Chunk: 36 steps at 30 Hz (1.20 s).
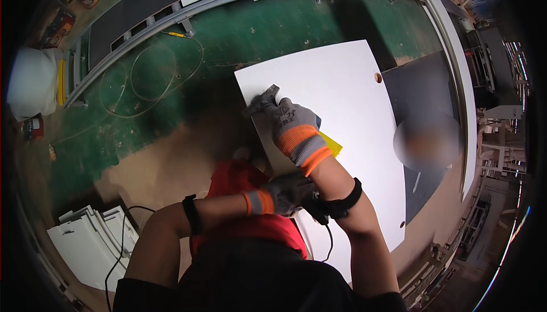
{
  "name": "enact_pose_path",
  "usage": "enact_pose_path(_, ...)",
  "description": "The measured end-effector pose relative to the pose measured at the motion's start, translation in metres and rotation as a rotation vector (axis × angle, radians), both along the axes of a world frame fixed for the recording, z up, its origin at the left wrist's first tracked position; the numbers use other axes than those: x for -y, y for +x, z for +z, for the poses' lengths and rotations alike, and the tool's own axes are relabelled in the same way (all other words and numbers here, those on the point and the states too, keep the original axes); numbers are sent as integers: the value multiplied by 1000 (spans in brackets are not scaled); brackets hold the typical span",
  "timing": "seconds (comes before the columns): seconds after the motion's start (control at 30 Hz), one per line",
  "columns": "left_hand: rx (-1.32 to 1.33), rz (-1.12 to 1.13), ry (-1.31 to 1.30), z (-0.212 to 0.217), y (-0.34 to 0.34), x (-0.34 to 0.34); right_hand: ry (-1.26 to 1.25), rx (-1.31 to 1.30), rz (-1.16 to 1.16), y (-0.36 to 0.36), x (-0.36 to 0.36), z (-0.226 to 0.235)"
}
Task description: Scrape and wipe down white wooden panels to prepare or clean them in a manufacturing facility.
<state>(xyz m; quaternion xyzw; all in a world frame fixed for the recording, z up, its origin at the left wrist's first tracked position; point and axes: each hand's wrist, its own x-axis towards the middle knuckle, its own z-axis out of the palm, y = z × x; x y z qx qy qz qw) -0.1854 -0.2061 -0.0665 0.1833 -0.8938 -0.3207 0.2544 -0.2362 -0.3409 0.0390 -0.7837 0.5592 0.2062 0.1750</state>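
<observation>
Gloved hands (pixel 288 158), white panel (pixel 347 101) edge, scraper (pixel 261 102)

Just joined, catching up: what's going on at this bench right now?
A person in grey gloves with orange cuffs is working on a large white panel. The right hand presses a small grey tool against the panel's left edge near the top corner. The left hand grips the same edge lower down, close to the body. Something yellow shows just behind the right wrist. More white panels lie stacked on the green floor at the lower left.
</observation>
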Motion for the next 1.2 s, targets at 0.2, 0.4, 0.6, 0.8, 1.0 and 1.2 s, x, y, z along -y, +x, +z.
enact_pose_path(0.2, 286, 21, -71, -8, 31, 49, -3, 51, -97, 42, 37, 1)
enact_pose_path(0.4, 95, 98, -150, 9, 84, 140, -163, 233, -437, 47, 106, -3)
enact_pose_path(0.6, 423, 591, 21, -23, 240, 334, -396, 446, -618, -10, 60, -2)
enact_pose_path(0.8, -107, 495, 1024, -72, 285, 393, 117, 322, -793, 73, -3, 6)
enact_pose_path(1.0, 2, 371, 801, -59, 233, 372, 258, 204, -875, 111, 14, 4)
enact_pose_path(1.2, 1, 152, 737, -63, 211, 373, 371, 162, -951, 115, 39, 8)
